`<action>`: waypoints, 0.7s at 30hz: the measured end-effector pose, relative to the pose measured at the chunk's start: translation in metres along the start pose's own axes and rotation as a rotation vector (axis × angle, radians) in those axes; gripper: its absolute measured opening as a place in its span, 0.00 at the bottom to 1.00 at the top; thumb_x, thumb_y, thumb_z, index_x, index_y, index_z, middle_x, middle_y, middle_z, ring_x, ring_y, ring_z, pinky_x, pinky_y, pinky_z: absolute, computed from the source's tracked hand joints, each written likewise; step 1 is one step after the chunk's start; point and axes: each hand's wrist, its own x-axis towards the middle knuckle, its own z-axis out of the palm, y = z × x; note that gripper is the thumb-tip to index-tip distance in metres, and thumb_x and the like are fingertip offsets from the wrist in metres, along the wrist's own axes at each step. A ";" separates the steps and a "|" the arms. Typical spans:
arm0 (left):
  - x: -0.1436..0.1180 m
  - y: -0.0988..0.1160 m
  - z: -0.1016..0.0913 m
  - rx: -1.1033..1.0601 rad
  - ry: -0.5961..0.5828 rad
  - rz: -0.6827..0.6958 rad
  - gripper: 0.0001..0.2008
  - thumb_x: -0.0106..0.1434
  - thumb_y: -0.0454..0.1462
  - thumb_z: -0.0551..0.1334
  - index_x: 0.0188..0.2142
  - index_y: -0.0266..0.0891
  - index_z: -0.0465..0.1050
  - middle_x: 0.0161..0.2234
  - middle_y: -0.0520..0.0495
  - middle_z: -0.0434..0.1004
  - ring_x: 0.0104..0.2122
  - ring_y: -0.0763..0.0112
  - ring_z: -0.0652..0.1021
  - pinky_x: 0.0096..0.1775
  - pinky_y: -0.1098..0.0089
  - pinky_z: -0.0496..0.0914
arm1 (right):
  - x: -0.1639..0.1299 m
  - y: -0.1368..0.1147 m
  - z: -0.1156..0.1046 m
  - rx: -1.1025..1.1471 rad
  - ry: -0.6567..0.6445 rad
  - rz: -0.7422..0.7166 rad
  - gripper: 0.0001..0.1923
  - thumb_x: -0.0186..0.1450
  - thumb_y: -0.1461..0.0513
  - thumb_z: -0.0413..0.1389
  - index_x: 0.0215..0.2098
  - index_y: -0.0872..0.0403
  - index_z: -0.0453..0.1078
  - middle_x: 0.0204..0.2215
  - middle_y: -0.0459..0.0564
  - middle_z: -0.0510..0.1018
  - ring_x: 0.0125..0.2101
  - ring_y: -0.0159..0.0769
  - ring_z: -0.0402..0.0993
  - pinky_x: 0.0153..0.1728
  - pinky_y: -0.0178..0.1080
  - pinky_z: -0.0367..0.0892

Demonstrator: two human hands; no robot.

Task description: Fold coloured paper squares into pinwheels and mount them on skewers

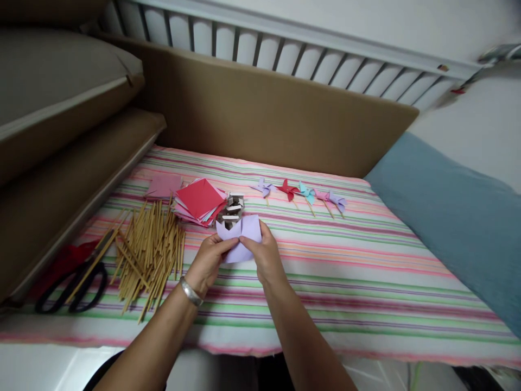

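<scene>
Between both hands is a lavender paper square (249, 232) with slits cut in from its edges, held just above the striped cloth. My left hand (210, 257), with a silver bracelet at the wrist, pinches its left side, the thumb lying across the front. On the right side my right hand (264, 251) grips it, thumb tip near the paper's middle and close to the left thumb. Just beyond the paper stand small open boxes (235, 203) with metal bits inside. Left of them lies a stack of coloured paper squares (201, 199), a red one on top.
Many thin wooden sticks (150, 250) lie in a pile at left, beside black-handled scissors (87, 288). Several finished paper pinwheels (288, 189) on sticks lie at the back. Cardboard (260, 114) stands behind the striped cloth (366, 293); blue fabric (448, 201) is at right.
</scene>
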 end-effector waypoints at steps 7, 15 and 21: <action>0.004 0.006 -0.005 0.026 0.120 0.044 0.10 0.41 0.35 0.70 0.27 0.33 0.78 0.22 0.49 0.79 0.23 0.72 0.75 0.31 0.72 0.67 | -0.002 0.003 0.002 -0.095 -0.032 -0.011 0.29 0.52 0.61 0.59 0.52 0.54 0.63 0.34 0.48 0.78 0.32 0.38 0.74 0.34 0.40 0.71; 0.004 0.042 -0.027 0.041 0.262 0.127 0.11 0.37 0.33 0.70 0.23 0.34 0.74 0.19 0.50 0.77 0.21 0.71 0.75 0.27 0.72 0.67 | -0.020 -0.012 -0.001 -0.744 -0.232 -0.732 0.19 0.59 0.67 0.52 0.49 0.49 0.67 0.56 0.52 0.65 0.57 0.44 0.58 0.56 0.51 0.56; 0.005 0.044 -0.034 0.061 0.261 0.126 0.12 0.37 0.34 0.69 0.26 0.34 0.75 0.21 0.49 0.78 0.21 0.70 0.75 0.27 0.72 0.67 | -0.024 -0.003 0.006 -0.883 -0.288 -0.802 0.15 0.60 0.70 0.49 0.42 0.51 0.69 0.63 0.51 0.52 0.63 0.45 0.44 0.58 0.54 0.51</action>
